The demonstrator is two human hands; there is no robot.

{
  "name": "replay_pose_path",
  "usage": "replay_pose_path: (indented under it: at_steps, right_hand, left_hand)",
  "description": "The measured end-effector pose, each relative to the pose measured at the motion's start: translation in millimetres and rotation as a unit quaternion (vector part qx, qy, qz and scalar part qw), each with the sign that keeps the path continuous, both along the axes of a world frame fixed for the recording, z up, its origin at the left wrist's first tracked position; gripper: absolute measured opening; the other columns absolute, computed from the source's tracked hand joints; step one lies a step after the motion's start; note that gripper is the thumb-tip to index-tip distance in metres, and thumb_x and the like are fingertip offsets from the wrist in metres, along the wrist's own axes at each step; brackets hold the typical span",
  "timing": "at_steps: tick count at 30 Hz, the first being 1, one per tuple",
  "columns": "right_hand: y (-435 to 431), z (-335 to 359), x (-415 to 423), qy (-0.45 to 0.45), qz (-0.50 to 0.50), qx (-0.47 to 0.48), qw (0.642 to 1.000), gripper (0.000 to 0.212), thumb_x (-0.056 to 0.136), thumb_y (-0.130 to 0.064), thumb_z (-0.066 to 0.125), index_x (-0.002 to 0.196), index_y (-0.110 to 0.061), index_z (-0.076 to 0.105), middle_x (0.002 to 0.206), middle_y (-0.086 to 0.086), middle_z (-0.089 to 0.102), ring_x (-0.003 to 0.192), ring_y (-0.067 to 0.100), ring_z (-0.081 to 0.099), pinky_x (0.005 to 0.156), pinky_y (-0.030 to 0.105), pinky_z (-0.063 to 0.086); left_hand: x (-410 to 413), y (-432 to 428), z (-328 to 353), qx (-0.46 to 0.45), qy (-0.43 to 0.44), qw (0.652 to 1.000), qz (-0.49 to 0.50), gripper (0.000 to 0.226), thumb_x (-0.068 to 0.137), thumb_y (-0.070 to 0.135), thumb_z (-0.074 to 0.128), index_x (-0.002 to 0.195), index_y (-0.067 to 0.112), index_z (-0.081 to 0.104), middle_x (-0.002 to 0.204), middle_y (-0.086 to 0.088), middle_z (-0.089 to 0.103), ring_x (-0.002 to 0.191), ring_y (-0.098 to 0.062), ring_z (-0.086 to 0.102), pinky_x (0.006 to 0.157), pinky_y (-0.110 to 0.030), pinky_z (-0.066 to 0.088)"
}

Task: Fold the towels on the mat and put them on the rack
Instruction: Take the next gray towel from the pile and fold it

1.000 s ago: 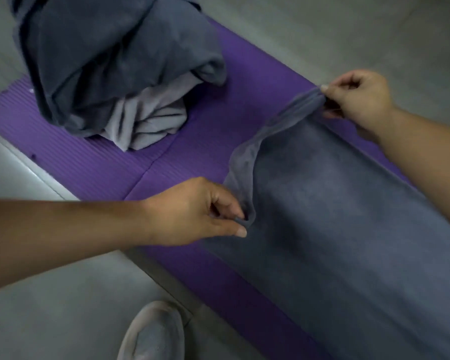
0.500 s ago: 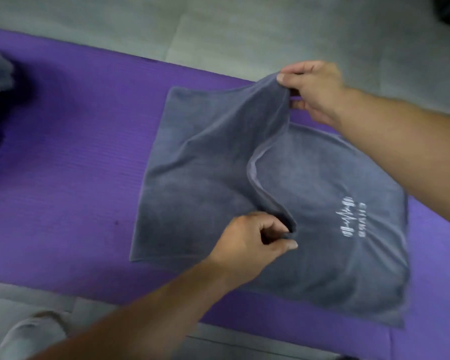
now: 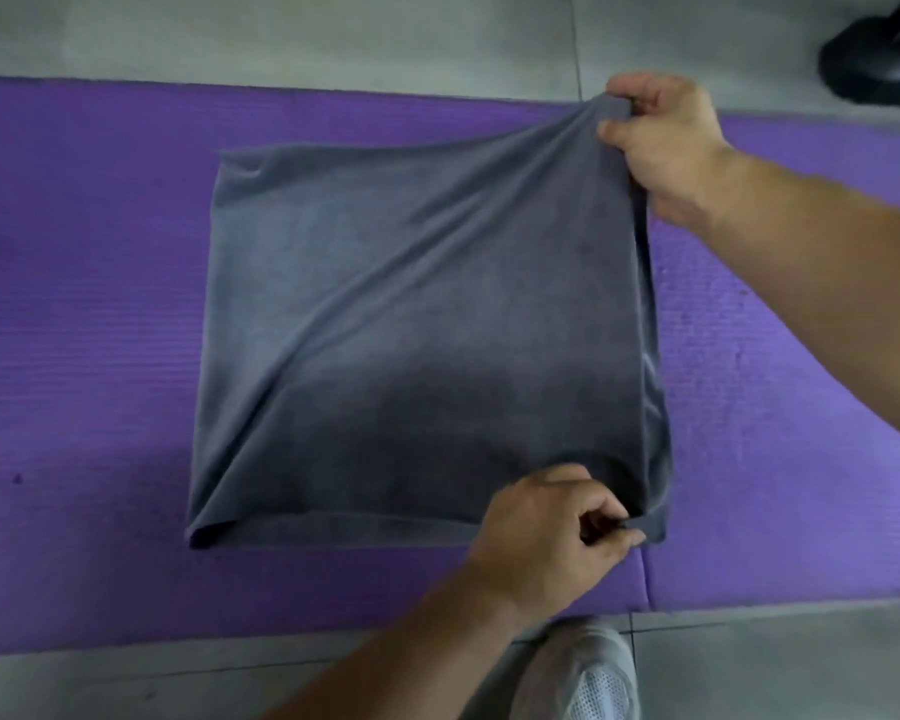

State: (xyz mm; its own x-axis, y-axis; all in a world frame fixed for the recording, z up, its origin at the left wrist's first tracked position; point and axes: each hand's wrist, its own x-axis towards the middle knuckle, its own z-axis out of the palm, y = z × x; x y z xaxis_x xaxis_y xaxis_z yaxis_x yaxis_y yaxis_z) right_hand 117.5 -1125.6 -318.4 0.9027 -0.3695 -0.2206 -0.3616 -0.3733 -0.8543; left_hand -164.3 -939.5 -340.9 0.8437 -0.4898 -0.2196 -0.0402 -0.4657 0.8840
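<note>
A dark grey towel (image 3: 411,330) lies folded over into a rough square on the purple mat (image 3: 84,314). My right hand (image 3: 666,142) pinches the towel's far right corner and holds it a little off the mat. At the near right corner, my left hand (image 3: 546,532) pinches the upper layer between thumb and fingers. Diagonal creases run across the top layer between the two held corners. The lower layer shows as a thin strip along the right and near edges. No rack is in view.
Grey tiled floor (image 3: 333,33) lies beyond and in front of the mat. My white mesh shoe (image 3: 588,672) stands on the floor just below the mat's near edge. A dark object (image 3: 879,59) sits on the floor at the top right corner.
Both hands carried the towel's end over to the right and laid it on the other half, covering the white print. The pile of other towels has left the view.
</note>
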Motion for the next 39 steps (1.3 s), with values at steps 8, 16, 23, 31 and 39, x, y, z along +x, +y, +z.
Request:
replay_pose_path:
  at_steps: [8,16,23,31,39]
  right_hand:
    - [-47.8,-32.7,-24.9,0.055,0.079,-0.152,0.984,0.033,0.092,-0.017,0.047,0.116,-0.011,0.068,0.105,0.009,0.07,0.09,0.009,0.06,0.077,0.028,0.052]
    - [-56.0,-43.2,-36.6,0.087,0.147,-0.273,0.947,0.043,0.09,-0.019,0.056,0.132,-0.021,0.06,0.14,0.006,0.048,0.129,0.026,0.048,0.104,0.031,0.045]
    - [2.5,-48.0,-45.1,-0.061,0.269,-0.346,0.897,0.035,0.089,-0.026,0.055,0.121,-0.015,0.066,0.13,0.006,0.057,0.12,0.034,0.05,0.1,0.038,0.043]
    - [164.3,-39.3,9.6,-0.072,0.442,-0.194,0.873,0.035,0.091,-0.029,0.06,0.121,-0.015,0.068,0.122,0.005,0.063,0.095,0.022,0.063,0.1,0.036,0.048]
    - [283.8,-33.7,64.0,-0.001,0.47,-0.252,0.846,0.046,0.092,-0.029,0.068,0.135,-0.016,0.058,0.139,0.013,0.051,0.125,0.026,0.054,0.109,0.03,0.04]
  left_hand:
    - [-17.6,-73.8,-13.3,0.084,0.038,0.995,-0.037,0.023,0.09,0.043,0.069,0.093,0.021,0.073,0.096,0.002,0.066,0.087,-0.019,0.065,0.075,-0.032,0.05]
    - [-5.7,-75.8,-13.1,0.143,0.079,0.986,-0.032,0.046,0.082,0.062,0.07,0.11,0.025,0.069,0.102,0.007,0.067,0.091,-0.013,0.067,0.081,-0.032,0.054]
    - [70.4,19.0,-24.5,0.213,-0.021,0.959,0.187,0.015,0.084,0.033,0.077,0.091,0.023,0.069,0.088,0.003,0.069,0.087,-0.022,0.066,0.073,-0.035,0.054]
    - [88.6,198.5,-14.1,0.378,0.097,0.849,0.357,0.047,0.081,0.045,0.079,0.115,0.02,0.06,0.12,-0.008,0.053,0.113,-0.034,0.055,0.09,-0.046,0.049]
    - [31.6,244.4,-10.9,0.346,0.264,0.811,0.391,0.043,0.079,0.052,0.077,0.105,0.023,0.058,0.105,-0.002,0.066,0.101,-0.028,0.063,0.08,-0.037,0.05]
